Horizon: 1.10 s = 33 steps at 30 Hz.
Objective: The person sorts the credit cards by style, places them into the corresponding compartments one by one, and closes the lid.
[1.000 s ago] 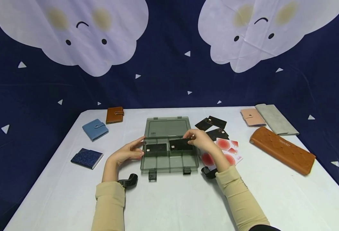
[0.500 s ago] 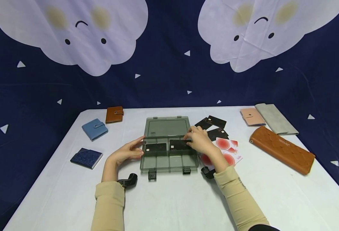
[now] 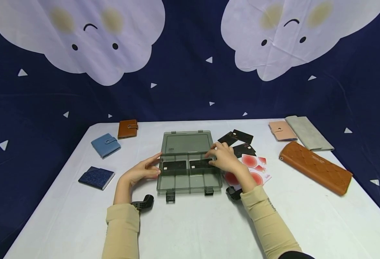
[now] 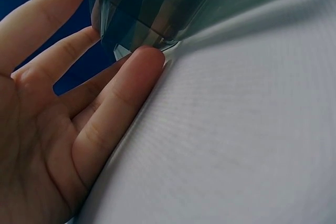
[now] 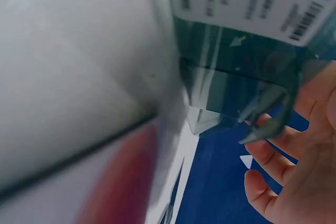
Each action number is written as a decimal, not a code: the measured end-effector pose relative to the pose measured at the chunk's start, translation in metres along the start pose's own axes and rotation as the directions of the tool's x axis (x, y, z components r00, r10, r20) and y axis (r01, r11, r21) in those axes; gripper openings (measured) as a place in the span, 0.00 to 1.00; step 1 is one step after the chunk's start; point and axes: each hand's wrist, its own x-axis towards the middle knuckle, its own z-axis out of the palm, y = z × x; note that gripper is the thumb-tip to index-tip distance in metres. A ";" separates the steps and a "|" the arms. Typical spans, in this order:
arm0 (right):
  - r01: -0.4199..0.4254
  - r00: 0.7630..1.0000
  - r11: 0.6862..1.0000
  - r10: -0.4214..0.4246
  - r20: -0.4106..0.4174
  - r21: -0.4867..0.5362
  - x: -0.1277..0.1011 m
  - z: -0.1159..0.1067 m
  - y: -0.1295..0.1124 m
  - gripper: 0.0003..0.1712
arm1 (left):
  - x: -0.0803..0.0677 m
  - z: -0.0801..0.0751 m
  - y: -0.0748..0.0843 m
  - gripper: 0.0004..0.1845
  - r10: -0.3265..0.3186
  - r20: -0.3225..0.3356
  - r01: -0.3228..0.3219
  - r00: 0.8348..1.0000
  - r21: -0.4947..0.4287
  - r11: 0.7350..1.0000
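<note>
A grey-green see-through divided box [image 3: 198,184] stands on the white table, its lid [image 3: 187,142] folded back. Two black cards with chips lie side by side in its compartments: a left black card [image 3: 175,165] and a right black card [image 3: 199,164]. My left hand [image 3: 141,171] rests against the box's left side, thumb and fingers fairly straight; the left wrist view shows its fingertips touching the plastic. At the right black card's right end, my right hand [image 3: 225,158] reaches over the box with loosely bent fingers. That hand covers part of the card.
Several black cards [image 3: 243,149] and red-and-white cards [image 3: 256,166] lie right of the box. Farther right are a brown wallet [image 3: 316,167], a grey wallet [image 3: 309,133] and a pink wallet [image 3: 283,130]. Blue [image 3: 106,145], navy [image 3: 96,177] and brown [image 3: 127,128] small wallets sit left.
The right black card, earlier tilted in my right hand, has gone down flat into its compartment. My right hand has dropped slightly with it. The left hand has stayed at the box's side.
</note>
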 end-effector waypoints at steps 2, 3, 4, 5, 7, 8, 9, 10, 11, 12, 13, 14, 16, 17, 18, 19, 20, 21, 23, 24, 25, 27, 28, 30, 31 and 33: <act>0.002 1.000 1.000 -0.001 -0.008 0.030 0.001 -0.003 0.003 0.14 | 0.000 0.000 0.000 0.46 0.002 0.001 -0.002 1.000 0.000 1.000; 0.000 1.000 0.999 0.001 -0.014 0.053 0.001 -0.006 0.005 0.14 | -0.001 -0.001 0.001 0.46 0.004 0.002 -0.004 1.000 0.002 1.000; -0.005 1.000 0.997 0.007 -0.019 0.074 0.001 -0.008 0.009 0.15 | -0.001 -0.001 0.000 0.46 0.005 0.002 -0.005 1.000 0.004 1.000; -0.010 1.000 0.996 0.013 -0.027 0.091 0.002 -0.010 0.014 0.16 | -0.001 -0.001 0.000 0.46 0.005 0.002 -0.006 1.000 0.003 1.000; -0.033 0.999 0.992 0.037 -0.036 0.124 0.003 -0.016 0.026 0.18 | -0.001 -0.001 0.000 0.46 0.005 0.002 -0.005 1.000 0.006 1.000; -0.051 0.998 0.989 0.056 -0.036 0.137 0.005 -0.019 0.033 0.19 | -0.001 -0.001 0.000 0.46 0.004 0.000 -0.004 1.000 0.007 1.000; -0.074 0.996 0.987 0.080 -0.033 0.144 0.006 -0.023 0.041 0.20 | -0.001 -0.001 0.000 0.46 0.002 -0.002 -0.002 1.000 0.006 1.000; -0.100 0.994 0.985 0.105 -0.031 0.139 0.008 -0.026 0.049 0.21 | -0.001 -0.001 0.000 0.46 0.001 -0.003 -0.001 1.000 0.007 1.000; -0.130 0.991 0.983 0.134 -0.025 0.128 0.009 -0.029 0.058 0.23 | -0.001 -0.001 0.000 0.46 -0.001 -0.005 0.001 1.000 0.006 1.000; -0.162 0.986 0.980 0.164 -0.017 0.112 0.011 -0.032 0.066 0.24 | -0.001 -0.001 0.000 0.46 -0.002 -0.006 0.002 1.000 0.008 1.000; -0.192 0.981 0.977 0.194 -0.005 0.091 0.013 -0.034 0.074 0.26 | -0.001 -0.001 0.000 0.45 -0.002 -0.007 0.002 1.000 0.010 1.000; -0.223 0.975 0.973 0.223 0.008 0.066 0.014 -0.036 0.082 0.27 | -0.001 -0.001 0.000 0.45 -0.002 -0.007 0.002 1.000 0.012 1.000; -0.274 0.961 0.961 0.273 0.041 0.021 0.018 -0.039 0.097 0.30 | 0.000 -0.001 0.000 0.45 -0.002 -0.006 0.002 1.000 0.016 1.000; -0.295 0.954 0.955 0.294 0.061 0.007 0.019 -0.040 0.103 0.32 | 0.000 -0.001 0.000 0.45 -0.002 -0.005 0.002 1.000 0.018 1.000; -0.314 0.946 0.949 0.313 0.079 -0.001 0.020 -0.042 0.109 0.33 | 0.000 -0.001 0.000 0.45 -0.002 -0.003 0.002 1.000 0.022 1.000; -0.331 0.939 0.944 0.330 0.101 -0.004 0.020 -0.043 0.113 0.34 | 0.000 -0.001 0.000 0.44 -0.001 -0.002 0.001 1.000 0.025 1.000; -0.344 0.932 0.939 0.342 0.120 -0.003 0.021 -0.044 0.117 0.35 | 0.000 -0.001 0.000 0.44 -0.002 -0.002 0.002 1.000 0.027 1.000; -0.354 0.926 0.935 0.350 0.137 0.001 0.022 -0.044 0.121 0.35 | 0.000 -0.001 0.000 0.44 -0.003 -0.002 0.003 1.000 0.029 1.000; -0.371 0.915 0.929 0.365 0.172 0.004 0.024 -0.045 0.126 0.37 | 0.000 -0.001 0.000 0.44 -0.002 -0.003 0.002 1.000 0.034 0.999; -0.379 0.909 0.925 0.372 0.188 0.003 0.024 -0.046 0.127 0.37 | 0.000 -0.001 0.000 0.44 -0.002 -0.004 0.002 1.000 0.033 0.999; -0.384 0.903 0.923 0.376 0.206 -0.003 0.025 -0.046 0.129 0.38 | 0.000 -0.001 0.000 0.44 -0.003 -0.005 0.003 1.000 0.033 0.999; -0.387 0.894 0.922 0.381 0.236 -0.024 0.026 -0.045 0.129 0.38 | -0.001 -0.001 0.000 0.44 -0.003 -0.005 0.004 1.000 0.033 0.999; -0.387 0.889 0.921 0.383 0.251 -0.037 0.026 -0.045 0.129 0.38 | -0.001 -0.001 0.000 0.44 -0.004 -0.005 0.004 1.000 0.034 0.999; -0.385 0.881 0.921 0.387 0.274 -0.063 0.026 -0.044 0.128 0.37 | -0.001 -0.001 0.000 0.44 -0.005 -0.006 0.006 1.000 0.035 0.999; -0.380 0.879 0.922 0.386 0.279 -0.076 0.026 -0.044 0.126 0.37 | -0.001 -0.001 0.000 0.43 -0.006 -0.006 0.006 1.000 0.038 0.999; -0.367 0.883 0.926 0.378 0.277 -0.092 0.026 -0.044 0.123 0.36 | -0.001 -0.001 -0.001 0.43 -0.007 -0.009 0.007 1.000 0.041 0.999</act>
